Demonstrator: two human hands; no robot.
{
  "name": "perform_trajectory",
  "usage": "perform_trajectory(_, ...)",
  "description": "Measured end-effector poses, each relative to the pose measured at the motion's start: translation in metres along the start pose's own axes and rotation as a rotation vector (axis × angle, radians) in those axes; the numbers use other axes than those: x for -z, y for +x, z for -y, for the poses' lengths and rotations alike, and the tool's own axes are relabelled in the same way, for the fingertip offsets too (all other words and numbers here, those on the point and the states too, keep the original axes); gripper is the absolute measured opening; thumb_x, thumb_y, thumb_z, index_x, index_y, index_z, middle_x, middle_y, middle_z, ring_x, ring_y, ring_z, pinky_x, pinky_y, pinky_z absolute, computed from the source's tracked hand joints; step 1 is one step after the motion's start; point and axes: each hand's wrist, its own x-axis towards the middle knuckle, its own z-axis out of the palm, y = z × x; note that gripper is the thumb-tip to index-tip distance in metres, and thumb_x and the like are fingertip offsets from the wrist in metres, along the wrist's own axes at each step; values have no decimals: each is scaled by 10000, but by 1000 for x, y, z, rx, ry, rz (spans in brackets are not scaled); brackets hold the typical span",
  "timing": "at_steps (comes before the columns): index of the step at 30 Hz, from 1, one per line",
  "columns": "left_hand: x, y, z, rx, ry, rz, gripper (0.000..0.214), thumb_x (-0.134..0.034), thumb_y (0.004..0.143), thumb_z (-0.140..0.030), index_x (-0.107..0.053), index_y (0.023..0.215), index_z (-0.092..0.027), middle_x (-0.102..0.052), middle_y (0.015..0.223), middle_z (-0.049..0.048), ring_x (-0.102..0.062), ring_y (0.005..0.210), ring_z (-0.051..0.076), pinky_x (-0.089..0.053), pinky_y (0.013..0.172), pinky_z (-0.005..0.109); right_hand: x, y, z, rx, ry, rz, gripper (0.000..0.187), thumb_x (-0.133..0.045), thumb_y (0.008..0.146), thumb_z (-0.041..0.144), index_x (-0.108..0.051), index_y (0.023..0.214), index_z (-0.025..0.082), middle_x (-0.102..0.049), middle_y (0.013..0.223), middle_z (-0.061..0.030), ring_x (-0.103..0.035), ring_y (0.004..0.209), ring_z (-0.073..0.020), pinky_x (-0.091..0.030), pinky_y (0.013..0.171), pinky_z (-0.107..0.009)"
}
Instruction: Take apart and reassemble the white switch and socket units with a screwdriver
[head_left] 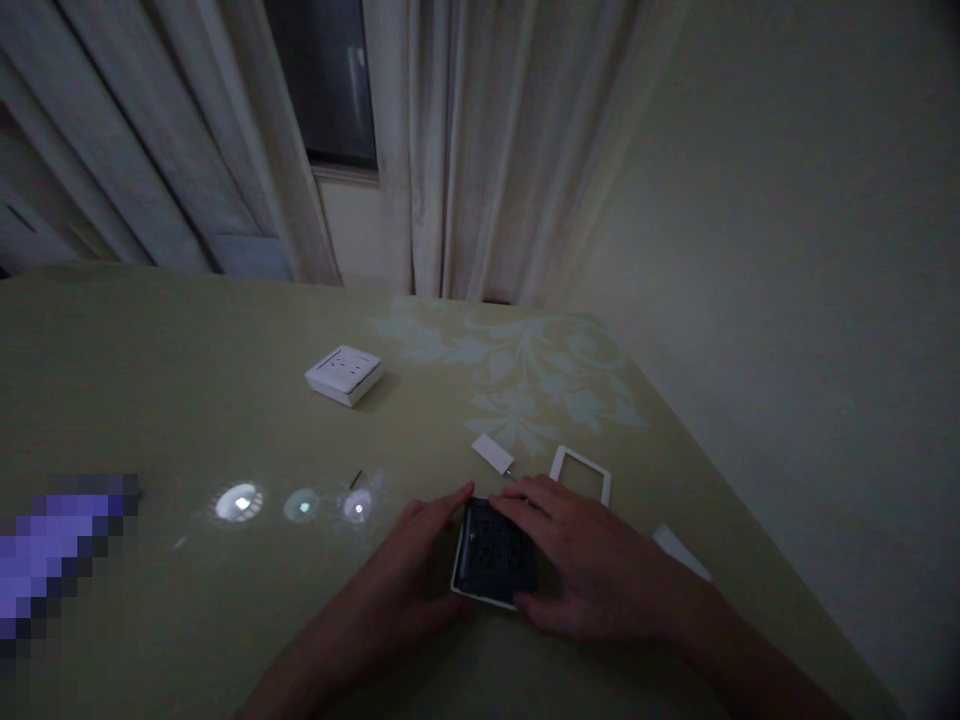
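Note:
Between my hands lies a wall socket (491, 555) with a black inner face and a thin white rim showing at its left and lower edges. My left hand (412, 560) grips its left side, index finger at the upper corner and thumb low down. From the right, my right hand (581, 560) curls over it, fingers on the top edge and thumb at the lower right corner. Just beyond are a small white rectangular piece (493, 453) and a white open frame (583, 472), the frame partly behind my right hand.
A complete white socket (345, 374) sits farther back on the patterned tabletop (187, 400). Left of my hands lies a thin dark screw-like piece (356, 479) near light reflections. A white flat piece (681, 552) lies by my right forearm. Curtains and a wall border the table.

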Motion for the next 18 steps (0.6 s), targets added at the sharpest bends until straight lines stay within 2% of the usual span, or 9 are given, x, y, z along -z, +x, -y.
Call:
perform_trajectory(7,-11,7,-3,-70,108,-47,881,-926,787,-254,-494,1552,-316,-655,1503,128,-638,1355,366,-516,1149,584,-2,0,3,16,-105,-9,689,-773,761,293,-614,1412,134,-665,1369,-180,-603,1284,-360,-522,1135,-522)
perform_trajectory(10,-13,8,-7,-80,116,-62,827,-936,775,-256,-543,1501,-302,-692,1444,119,-664,1309,365,-543,1111,559,-1,-2,3,23,-102,-5,704,-778,759,281,-610,1431,149,-664,1375,-167,-598,1293,-359,-524,1132,-530)
perform_trajectory(13,-14,8,-10,-72,110,-70,787,-928,768,-228,-570,1465,-296,-711,1402,110,-684,1262,357,-567,1069,536,-1,-3,1,19,-70,-13,671,-802,816,305,-616,1448,178,-656,1423,-158,-612,1299,-350,-532,1123,-529)
perform_trajectory(16,-15,9,-11,-66,116,-64,781,-924,793,-257,-550,1477,-302,-693,1427,123,-668,1285,370,-561,1077,560,-2,0,-1,40,-24,-28,609,-814,891,347,-629,1460,232,-630,1508,-136,-614,1338,-327,-525,1138,-501)
perform_trajectory(18,-15,9,-11,-66,119,-59,784,-931,804,-294,-537,1482,-303,-684,1439,132,-659,1301,379,-552,1093,581,-4,2,-1,56,-15,-22,677,-848,886,397,-606,1498,240,-616,1547,-134,-599,1377,-333,-503,1169,-508)
